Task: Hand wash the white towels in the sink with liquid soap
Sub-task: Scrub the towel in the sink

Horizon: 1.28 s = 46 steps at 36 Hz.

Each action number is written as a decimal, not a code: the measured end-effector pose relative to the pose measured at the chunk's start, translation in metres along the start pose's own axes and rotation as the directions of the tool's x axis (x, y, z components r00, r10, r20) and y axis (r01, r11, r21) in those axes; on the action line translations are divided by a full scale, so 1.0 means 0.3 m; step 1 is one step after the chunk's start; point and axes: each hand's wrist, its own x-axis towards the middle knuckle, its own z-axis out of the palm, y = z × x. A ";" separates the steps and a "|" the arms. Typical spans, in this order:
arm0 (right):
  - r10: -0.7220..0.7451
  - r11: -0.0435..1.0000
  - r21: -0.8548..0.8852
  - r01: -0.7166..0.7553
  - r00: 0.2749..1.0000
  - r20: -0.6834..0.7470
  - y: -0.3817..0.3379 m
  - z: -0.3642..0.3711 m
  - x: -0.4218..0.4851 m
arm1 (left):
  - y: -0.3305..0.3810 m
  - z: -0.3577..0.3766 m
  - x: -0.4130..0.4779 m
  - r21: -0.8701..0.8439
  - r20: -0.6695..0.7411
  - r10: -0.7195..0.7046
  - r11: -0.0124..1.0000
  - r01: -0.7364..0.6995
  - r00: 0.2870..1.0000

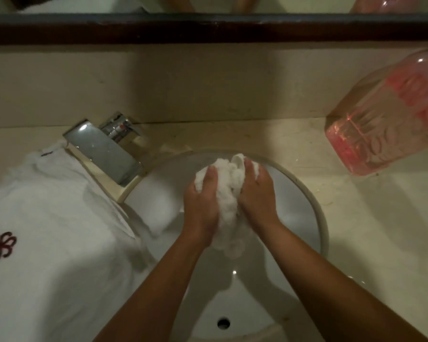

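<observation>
A bunched, wet white towel (229, 191) hangs above the round white sink (316, 206). My left hand (202, 206) grips its left side and my right hand (257, 193) grips its right side, the cloth squeezed between them. The towel's lower end dangles toward the basin. A second white towel (156, 206) lies in the sink's left part. A large clear bottle of pink liquid soap (386, 119) stands on the counter at the right.
A folded white towel (47, 230) with a dark red flower emblem covers the counter at the left. The chrome faucet (109, 149) juts over the sink's back left rim. A dark mirror frame (208, 28) runs above the beige wall.
</observation>
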 end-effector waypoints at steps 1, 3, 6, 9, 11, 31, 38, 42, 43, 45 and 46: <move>0.047 0.999 -0.028 -0.045 0.998 0.048 0.012 -0.003 0.021 | 0.002 -0.005 -0.006 0.010 0.005 -0.008 1.000 0.008 1.000; 0.182 0.979 -0.110 -0.173 0.980 0.077 0.026 -0.009 0.046 | 0.004 -0.015 -0.007 0.033 -0.027 0.003 0.999 -0.003 1.000; 0.259 0.951 -0.176 -0.254 0.966 0.005 0.023 -0.020 0.019 | -0.006 -0.040 0.000 0.020 -0.007 0.016 1.000 -0.016 1.000; 0.114 0.990 0.069 -0.119 0.991 0.077 -0.002 -0.020 -0.050 | -0.020 -0.048 0.011 -0.048 0.145 -0.031 0.998 0.038 0.989; 0.062 0.963 0.242 -0.115 0.974 0.217 -0.022 -0.014 -0.077 | -0.011 -0.037 0.002 -0.035 0.243 -0.085 0.995 0.096 0.966; 0.066 0.372 0.767 -0.523 0.839 0.540 -0.191 -0.266 -0.047 | 0.000 -0.064 0.064 0.231 0.296 -0.098 0.973 0.029 0.950; 0.134 0.818 0.529 -0.227 0.969 0.209 -0.062 -0.277 0.007 | -0.009 -0.090 0.113 0.301 0.047 0.036 0.953 -0.048 0.998; 0.079 0.973 0.216 -0.082 0.997 0.021 -0.002 -0.240 -0.001 | 0.046 -0.072 0.116 0.401 0.063 0.045 0.914 -0.067 0.997; 0.073 0.976 0.206 -0.072 0.997 0.003 -0.002 -0.224 -0.005 | 0.044 -0.064 0.121 0.411 0.059 0.050 0.909 -0.070 0.997; 0.094 0.963 0.253 -0.091 0.996 0.003 -0.018 -0.171 -0.024 | 0.039 -0.029 0.120 0.413 0.057 0.033 0.909 -0.053 0.998; 0.087 0.949 0.303 -0.091 0.996 0.027 -0.035 -0.134 -0.046 | 0.037 -0.006 0.119 0.378 0.061 0.022 0.925 -0.043 0.998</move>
